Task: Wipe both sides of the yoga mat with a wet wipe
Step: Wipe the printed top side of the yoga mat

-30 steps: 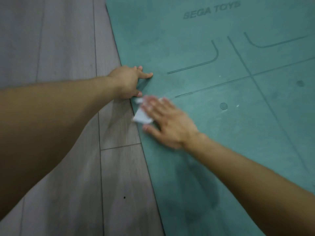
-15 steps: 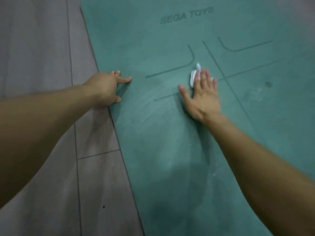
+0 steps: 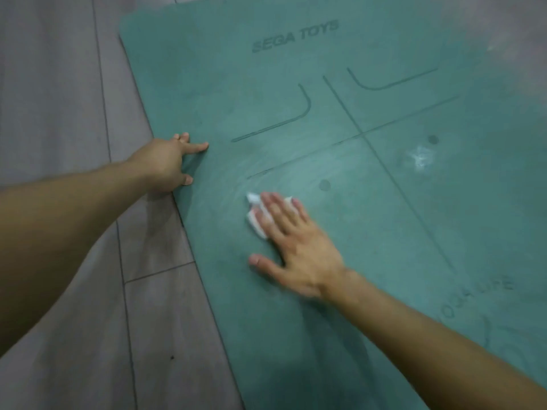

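The yoga mat (image 3: 384,232) lies flat on the floor (image 3: 59,84). The left hand (image 3: 165,164), fingers spread, pins its edge (probably against sliding) while the flat right hand (image 3: 296,247) presses the wet wipe (image 3: 256,220) down.

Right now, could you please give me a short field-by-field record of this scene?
surface: grey plank floor
mat: teal yoga mat lying flat, printed lines and lettering facing up
wipe: white wet wipe on the mat, under the right fingers
right hand: right hand flat, fingers straight, pressing the wipe down
left hand: left hand resting on the mat's left edge, fingers spread
mark: whitish smear on the mat to the right of the hands
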The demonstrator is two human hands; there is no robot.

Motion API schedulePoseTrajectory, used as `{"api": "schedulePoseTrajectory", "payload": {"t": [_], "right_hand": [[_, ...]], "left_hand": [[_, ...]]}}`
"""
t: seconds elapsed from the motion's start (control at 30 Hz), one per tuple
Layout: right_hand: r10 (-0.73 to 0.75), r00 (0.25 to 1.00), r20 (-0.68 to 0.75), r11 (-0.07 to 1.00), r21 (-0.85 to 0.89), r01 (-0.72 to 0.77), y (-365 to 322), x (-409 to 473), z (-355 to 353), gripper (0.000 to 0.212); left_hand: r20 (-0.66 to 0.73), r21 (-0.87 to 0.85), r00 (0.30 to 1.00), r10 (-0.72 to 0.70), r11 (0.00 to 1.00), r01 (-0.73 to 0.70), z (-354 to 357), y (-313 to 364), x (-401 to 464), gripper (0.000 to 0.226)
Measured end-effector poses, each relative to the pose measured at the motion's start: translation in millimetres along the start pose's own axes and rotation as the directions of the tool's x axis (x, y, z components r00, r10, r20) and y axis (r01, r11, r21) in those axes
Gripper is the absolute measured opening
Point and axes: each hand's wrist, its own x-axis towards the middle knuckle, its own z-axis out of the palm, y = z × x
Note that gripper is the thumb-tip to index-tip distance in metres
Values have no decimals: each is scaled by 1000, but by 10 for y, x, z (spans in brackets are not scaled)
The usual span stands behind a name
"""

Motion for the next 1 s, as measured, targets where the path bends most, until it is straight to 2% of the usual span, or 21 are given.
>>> {"api": "schedulePoseTrajectory", "payload": {"t": [0.03, 0.07, 0.1, 0.13, 0.17, 0.23, 0.3, 0.33, 0.37, 0.4, 0.43, 0.5, 0.53, 0.6, 0.67, 0.73, 0.77, 0.8, 0.87, 0.93, 1.0], "right_hand": [[-173, 983, 56, 985, -6, 174, -216, -218, 75, 89], [-270, 960, 70, 961, -38, 273, -234, -355, 107, 88], [-273, 961, 52, 960, -53, 276, -73, -404, 69, 86], [-168, 986, 16, 984, -56, 169, 180, -389, 0, 86], [13, 1000, -21, 999, -51, -14, 482, -338, -83, 86], [388, 919, -77, 920, -27, -391, 1034, -257, -267, 91], [525, 846, -97, 851, 15, -526, 1133, -236, -246, 97], [475, 874, -100, 879, 8, -477, 961, -274, -159, 97], [338, 937, -91, 940, -13, -341, 679, -388, -36, 96], [131, 989, -65, 991, -26, -133, 352, -582, 84, 94], [-104, 995, -10, 994, -32, 104, 31, -824, 188, 91], [-436, 894, 108, 897, -27, 441, -306, -1205, 284, 87], [-498, 857, 135, 863, -20, 505, -272, -1245, 265, 86], [-416, 905, 87, 906, -49, 421, 14, -1024, 196, 83], [-126, 992, -27, 989, -83, 124, 324, -532, 79, 82], [164, 983, -79, 986, -28, -166, 454, -108, -37, 84], [235, 969, -79, 972, 5, -235, 389, -26, -22, 86], [218, 972, -83, 976, 17, -217, 254, -51, 41, 87], [-69, 997, -37, 997, -19, 69, -138, -473, 206, 87], [-400, 913, 82, 916, 2, 401, -472, -1111, 361, 87], [-533, 835, 136, 845, 43, 532, -434, -1293, 377, 84]], "left_hand": [[6, 9, 1000, 7, 1000, -7, -2, -2, 1, 94], [10, 20, 1000, 15, 1000, -15, -4, 4, -3, 94], [5, 27, 1000, 16, 1000, -16, 0, 26, -3, 94], [-10, 36, 1000, 1, 999, -1, -6, 72, -21, 93], [-27, 43, 999, -20, 999, 21, -14, 137, -54, 92], [-55, -30, 997, -60, 998, 58, 45, 301, -233, 88], [-97, -148, 990, -101, 985, 86, 214, 513, -533, 89], [-138, -214, 983, -119, 973, 87, 332, 600, -754, 90], [-194, -255, 971, -139, 963, 87, 471, 658, -1008, 91], [-240, -276, 957, -164, 956, 95, 597, 696, -1268, 96], [-248, -284, 950, -188, 952, 114, 691, 731, -1504, 104], [-170, -252, 966, -196, 956, 150, 804, 773, -1808, 122], [-114, -216, 977, -181, 964, 154, 850, 791, -1866, 129], [-43, -191, 986, -160, 970, 149, 921, 868, -1905, 138], [-34, -200, 985, -167, 967, 157, 968, 912, -1909, 140], [-55, -175, 985, -163, 973, 152, 973, 921, -1890, 139], [-64, -159, 985, -160, 976, 148, 969, 920, -1884, 138], [-71, -143, 985, -159, 979, 148, 965, 916, -1879, 137], [-86, -126, 983, -160, 981, 149, 960, 928, -1883, 135], [-90, -106, 986, -143, 985, 133, 959, 944, -1893, 134], [-88, -92, 988, -125, 989, 116, 949, 937, -1893, 132]]}}
